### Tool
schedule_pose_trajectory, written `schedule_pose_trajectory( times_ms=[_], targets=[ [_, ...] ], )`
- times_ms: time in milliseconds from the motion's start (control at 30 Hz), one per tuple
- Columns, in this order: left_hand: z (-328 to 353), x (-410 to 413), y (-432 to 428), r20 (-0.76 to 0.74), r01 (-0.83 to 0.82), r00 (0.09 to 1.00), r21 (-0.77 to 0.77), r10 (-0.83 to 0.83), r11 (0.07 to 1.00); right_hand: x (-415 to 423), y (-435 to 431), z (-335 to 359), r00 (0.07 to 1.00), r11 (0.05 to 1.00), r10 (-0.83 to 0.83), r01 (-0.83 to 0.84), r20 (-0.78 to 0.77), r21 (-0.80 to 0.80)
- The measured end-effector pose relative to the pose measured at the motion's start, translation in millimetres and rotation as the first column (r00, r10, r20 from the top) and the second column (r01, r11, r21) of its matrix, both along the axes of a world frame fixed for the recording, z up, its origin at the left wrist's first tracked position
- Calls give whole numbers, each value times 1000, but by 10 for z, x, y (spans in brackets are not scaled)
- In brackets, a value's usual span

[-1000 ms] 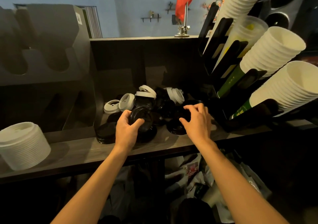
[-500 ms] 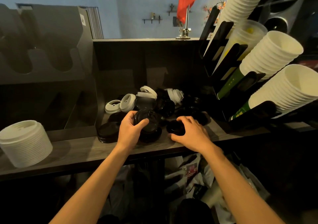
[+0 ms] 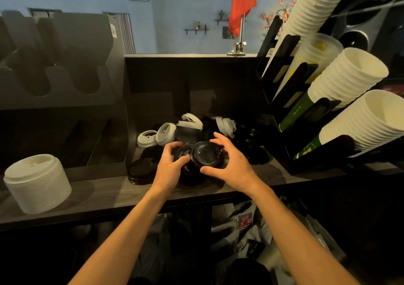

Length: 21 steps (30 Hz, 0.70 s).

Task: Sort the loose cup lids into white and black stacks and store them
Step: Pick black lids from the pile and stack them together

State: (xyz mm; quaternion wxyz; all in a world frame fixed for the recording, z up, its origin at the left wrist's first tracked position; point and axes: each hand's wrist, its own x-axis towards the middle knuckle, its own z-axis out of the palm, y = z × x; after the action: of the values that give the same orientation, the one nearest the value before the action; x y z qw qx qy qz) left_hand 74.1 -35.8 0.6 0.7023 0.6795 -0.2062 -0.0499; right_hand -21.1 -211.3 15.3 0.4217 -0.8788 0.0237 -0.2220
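Observation:
A heap of loose black and white cup lids (image 3: 192, 129) lies at the back of the dark wooden shelf (image 3: 105, 195). My left hand (image 3: 169, 168) grips a short stack of black lids (image 3: 182, 153) above the shelf. My right hand (image 3: 227, 164) holds a single black lid (image 3: 206, 154) by its rim, tilted and pressed against that stack. Two white lids (image 3: 156, 136) lie to the left of the heap. A low stack of black lids (image 3: 141, 171) stands on the shelf left of my left hand. A tall stack of white lids (image 3: 37, 184) stands at the far left.
A black rack (image 3: 290, 88) on the right holds slanted sleeves of white paper cups (image 3: 347, 77). More black lids (image 3: 251, 151) lie beside the rack's foot. A grey cup-holder stand (image 3: 56, 66) rises behind the white stack. Bags and packaging (image 3: 242, 225) fill the space under the shelf.
My right hand picked a black lid off the shelf and carried it left to the stack held in my left hand. The left hand stayed about where it was.

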Motion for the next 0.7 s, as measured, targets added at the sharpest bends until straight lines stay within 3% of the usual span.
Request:
schedule_pose_trajectory(
  times_ms=[167, 333, 433, 700],
  targets=[
    [73, -50, 27, -1, 30, 1000, -38, -30, 999, 90, 19, 48, 994, 992, 110, -111, -14, -60],
    [52, -41, 17, -21, 81, 996, -112, -84, 990, 128, 30, 124, 967, 967, 223, -235, -128, -96],
    [20, -24, 5, 6, 84, 996, -75, -84, 994, 165, 52, 119, 942, 949, 277, -299, -191, -98],
    [25, -22, 28, -24, 77, 996, -153, -82, 985, 147, 152, -52, 972, 969, 223, -213, -78, 121]
  ],
)
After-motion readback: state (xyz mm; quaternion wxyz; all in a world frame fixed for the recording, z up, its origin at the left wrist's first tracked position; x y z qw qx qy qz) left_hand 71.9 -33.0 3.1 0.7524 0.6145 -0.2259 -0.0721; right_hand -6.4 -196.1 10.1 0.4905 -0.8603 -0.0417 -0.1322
